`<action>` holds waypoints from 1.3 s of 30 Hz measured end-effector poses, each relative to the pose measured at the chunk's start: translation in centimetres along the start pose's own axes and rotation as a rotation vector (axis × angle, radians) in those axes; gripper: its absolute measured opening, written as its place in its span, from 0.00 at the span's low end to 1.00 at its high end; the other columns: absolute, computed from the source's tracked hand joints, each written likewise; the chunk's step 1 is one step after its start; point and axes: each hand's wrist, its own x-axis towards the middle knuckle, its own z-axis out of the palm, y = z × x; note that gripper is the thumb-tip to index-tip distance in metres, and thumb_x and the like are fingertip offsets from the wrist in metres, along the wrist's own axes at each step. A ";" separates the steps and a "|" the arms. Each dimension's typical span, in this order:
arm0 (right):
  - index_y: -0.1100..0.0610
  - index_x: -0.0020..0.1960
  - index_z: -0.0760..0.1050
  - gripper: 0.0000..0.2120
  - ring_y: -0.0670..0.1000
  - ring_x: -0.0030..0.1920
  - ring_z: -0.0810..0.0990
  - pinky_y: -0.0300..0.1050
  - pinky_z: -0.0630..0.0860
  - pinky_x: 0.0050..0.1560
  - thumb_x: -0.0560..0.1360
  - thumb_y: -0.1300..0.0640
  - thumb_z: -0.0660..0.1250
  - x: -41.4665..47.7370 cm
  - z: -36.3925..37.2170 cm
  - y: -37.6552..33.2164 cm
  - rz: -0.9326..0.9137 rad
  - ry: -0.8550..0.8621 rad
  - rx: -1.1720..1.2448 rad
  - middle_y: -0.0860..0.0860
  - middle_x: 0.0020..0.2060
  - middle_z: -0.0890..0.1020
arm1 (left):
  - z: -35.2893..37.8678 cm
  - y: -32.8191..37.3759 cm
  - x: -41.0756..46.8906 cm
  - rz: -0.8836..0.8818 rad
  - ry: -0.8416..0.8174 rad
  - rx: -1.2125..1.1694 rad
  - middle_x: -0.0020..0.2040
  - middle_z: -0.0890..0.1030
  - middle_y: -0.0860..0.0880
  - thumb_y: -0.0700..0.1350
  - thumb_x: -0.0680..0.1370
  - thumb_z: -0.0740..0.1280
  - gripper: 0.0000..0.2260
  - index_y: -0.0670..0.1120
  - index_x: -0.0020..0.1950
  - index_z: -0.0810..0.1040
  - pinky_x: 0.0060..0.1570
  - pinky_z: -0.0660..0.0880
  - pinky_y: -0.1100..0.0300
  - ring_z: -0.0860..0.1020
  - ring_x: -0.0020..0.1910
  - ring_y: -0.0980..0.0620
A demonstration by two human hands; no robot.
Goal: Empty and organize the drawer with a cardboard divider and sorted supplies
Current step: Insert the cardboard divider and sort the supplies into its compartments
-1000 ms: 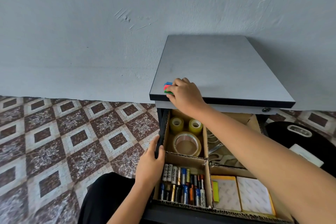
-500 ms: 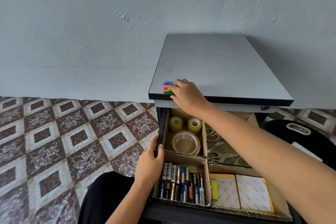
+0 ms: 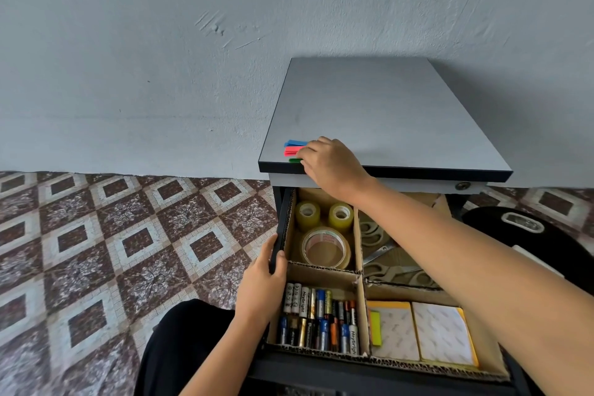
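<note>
Barely any change: right hand [image 3: 334,167] still at the counter's [image 3: 379,112] 7 o'clock corner, slightly more of the coloured tabs [image 3: 294,149] exposed at its 9 o'clock. Right grip looks clamped on the tabs, with the thumb at the edge. Left hand [image 3: 262,286] grip is clamped on the drawer [image 3: 283,219] wall. Risk: thin, slick strips fan out or drop to the tiled floor if the pinch catches only some. The corrugated cardboard divider [image 3: 357,235] holds glossy tape rolls [image 3: 325,247] at 11 o'clock, cylindrical batteries [image 3: 321,321] at 7, scissors [image 3: 379,254] at 1 and flat note pads [image 3: 440,331] at 5.

place: home room | evidence: patterned floor tiles [image 3: 128,251], plastered wall [image 3: 160,58] (scuffed)
</note>
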 end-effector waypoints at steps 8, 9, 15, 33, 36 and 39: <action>0.59 0.57 0.79 0.11 0.44 0.46 0.77 0.28 0.71 0.42 0.76 0.59 0.66 -4.2 -4.7 -0.9 0.621 0.079 0.654 0.51 0.51 0.82 | 0.0 0.4 -0.3 0.006 0.004 0.023 0.36 0.74 0.57 0.52 0.81 0.55 0.19 0.59 0.73 0.61 0.30 0.72 0.58 0.75 0.29 0.53; 0.59 0.57 0.79 0.11 0.41 0.43 0.76 0.27 0.70 0.39 0.75 0.59 0.67 -5.5 -5.5 -1.1 0.692 0.079 0.714 0.49 0.49 0.81 | 0.0 0.5 -0.3 0.007 0.005 0.028 0.36 0.74 0.58 0.52 0.81 0.55 0.19 0.59 0.73 0.60 0.32 0.73 0.57 0.76 0.30 0.51; 0.56 0.53 0.81 0.08 0.38 0.33 0.74 0.26 0.69 0.31 0.74 0.60 0.68 -15.5 -6.5 -3.0 0.987 -0.075 0.828 0.41 0.35 0.77 | 0.2 0.5 -0.4 0.002 0.017 0.057 0.45 0.73 0.56 0.53 0.81 0.54 0.20 0.58 0.74 0.60 0.34 0.74 0.56 0.78 0.33 0.49; 0.60 0.49 0.80 0.08 0.55 0.45 0.80 0.41 0.67 0.36 0.76 0.58 0.64 -22.5 -0.2 -6.6 1.207 -0.572 0.424 0.56 0.45 0.82 | 0.2 0.2 -0.4 0.009 0.038 0.071 0.48 0.74 0.52 0.53 0.82 0.53 0.20 0.57 0.74 0.60 0.32 0.69 0.60 0.77 0.35 0.53; 0.60 0.54 0.77 0.08 0.55 0.51 0.79 0.40 0.67 0.40 0.76 0.59 0.64 -22.1 -0.1 -6.9 1.212 -0.585 0.383 0.56 0.50 0.80 | 0.3 0.2 -0.4 0.009 0.043 0.070 0.49 0.73 0.54 0.53 0.82 0.53 0.20 0.57 0.74 0.60 0.35 0.69 0.59 0.76 0.36 0.56; 0.60 0.53 0.77 0.08 0.55 0.50 0.79 0.40 0.68 0.40 0.76 0.59 0.64 -22.0 -0.1 -7.0 1.200 -0.589 0.357 0.56 0.50 0.80 | 0.2 0.2 -0.4 -0.001 0.039 0.071 0.40 0.75 0.56 0.53 0.82 0.53 0.20 0.57 0.74 0.60 0.32 0.69 0.60 0.76 0.34 0.52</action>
